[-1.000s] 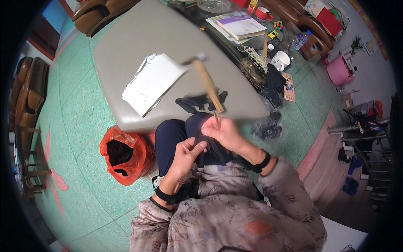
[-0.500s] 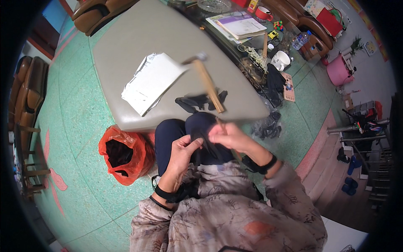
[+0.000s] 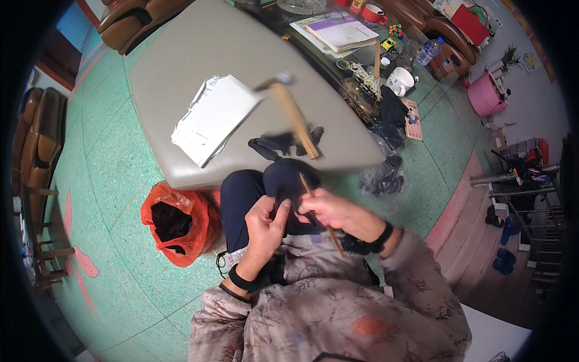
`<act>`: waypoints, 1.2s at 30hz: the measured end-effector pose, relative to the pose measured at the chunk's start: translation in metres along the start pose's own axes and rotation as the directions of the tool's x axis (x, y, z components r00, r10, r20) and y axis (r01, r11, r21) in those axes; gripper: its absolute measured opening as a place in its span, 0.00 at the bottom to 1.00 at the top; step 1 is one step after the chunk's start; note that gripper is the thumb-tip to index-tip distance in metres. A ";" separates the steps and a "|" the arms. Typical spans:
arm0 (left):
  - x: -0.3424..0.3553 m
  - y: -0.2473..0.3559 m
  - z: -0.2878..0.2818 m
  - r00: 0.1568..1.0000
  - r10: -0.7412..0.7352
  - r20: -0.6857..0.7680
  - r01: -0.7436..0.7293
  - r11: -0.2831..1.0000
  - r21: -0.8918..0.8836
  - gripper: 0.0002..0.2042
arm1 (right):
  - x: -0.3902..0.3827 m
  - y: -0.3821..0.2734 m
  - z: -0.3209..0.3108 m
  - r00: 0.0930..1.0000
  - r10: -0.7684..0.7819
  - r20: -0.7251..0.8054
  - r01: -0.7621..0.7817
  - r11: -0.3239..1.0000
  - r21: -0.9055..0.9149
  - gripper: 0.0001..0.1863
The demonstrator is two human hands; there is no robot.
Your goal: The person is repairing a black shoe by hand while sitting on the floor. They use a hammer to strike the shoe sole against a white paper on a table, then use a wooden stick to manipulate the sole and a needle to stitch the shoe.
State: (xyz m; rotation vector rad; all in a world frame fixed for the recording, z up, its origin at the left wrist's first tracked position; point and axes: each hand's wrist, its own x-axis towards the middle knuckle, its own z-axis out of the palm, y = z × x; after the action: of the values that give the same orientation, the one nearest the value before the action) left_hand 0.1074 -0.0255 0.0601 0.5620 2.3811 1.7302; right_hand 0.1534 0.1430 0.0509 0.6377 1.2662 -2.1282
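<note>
Over my lap, my left hand (image 3: 265, 228) is closed with its thumb pressed on a dark, limp piece of black material (image 3: 294, 206). My right hand (image 3: 332, 212) pinches the other side of that piece; its exact kind is unclear against my dark trousers. Across the right hand's fingers runs a thin wooden stick (image 3: 333, 240), slanting from above the knuckles toward my waist. Just beyond my knees, several black pieces (image 3: 271, 146) lie on the grey padded bench (image 3: 181, 54). A hammer (image 3: 294, 117) rests partly over them, beside a stack of white paper (image 3: 217, 117).
An orange plastic bag (image 3: 202, 226) with dark contents stands on the floor left of my legs. A dark table at the far right carries papers (image 3: 344, 31), a white mug (image 3: 400, 81), tangled cord (image 3: 365, 75) and a bottle (image 3: 429, 52). Crumpled clear plastic (image 3: 386, 178) lies right of the bench.
The stick in my right hand has swung into clearer view, its lower end now nearer my waist. My left hand has turned slightly, its thumb pointing more upward. The view has shifted a little.
</note>
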 end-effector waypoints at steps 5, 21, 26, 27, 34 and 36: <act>0.001 -0.018 0.000 0.924 -0.374 0.077 0.372 0.839 -0.398 0.14 | -0.009 0.009 -0.010 0.988 0.132 0.082 -0.142 0.982 0.127 0.08; 0.010 -0.039 -0.018 0.678 -0.381 0.628 0.720 0.516 -0.464 0.05 | 0.002 0.003 -0.011 0.984 -0.176 0.009 0.174 0.967 -0.185 0.06; -0.001 -0.015 -0.003 0.823 -0.411 0.392 0.566 0.658 -0.497 0.06 | 0.006 0.009 -0.006 0.966 -0.254 -0.044 0.236 0.941 -0.240 0.06; -0.003 -0.012 -0.002 0.831 -0.439 0.342 0.555 0.697 -0.454 0.06 | 0.005 0.009 -0.004 0.951 -0.304 -0.050 0.277 0.916 -0.289 0.06; -0.006 -0.013 0.002 0.885 -0.379 0.269 0.464 0.751 -0.469 0.05 | 0.004 -0.005 0.000 0.864 -0.503 0.003 0.413 0.705 -0.577 0.10; -0.005 -0.006 0.004 0.895 -0.377 0.237 0.445 0.736 -0.510 0.05 | 0.001 -0.008 0.004 0.864 -0.503 0.018 0.414 0.690 -0.593 0.12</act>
State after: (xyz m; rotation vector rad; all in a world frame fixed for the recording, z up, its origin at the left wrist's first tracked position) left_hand 0.1122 -0.0256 0.0524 0.0309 1.6177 1.9605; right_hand 0.1466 0.1423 0.0564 0.2096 2.2356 -1.8920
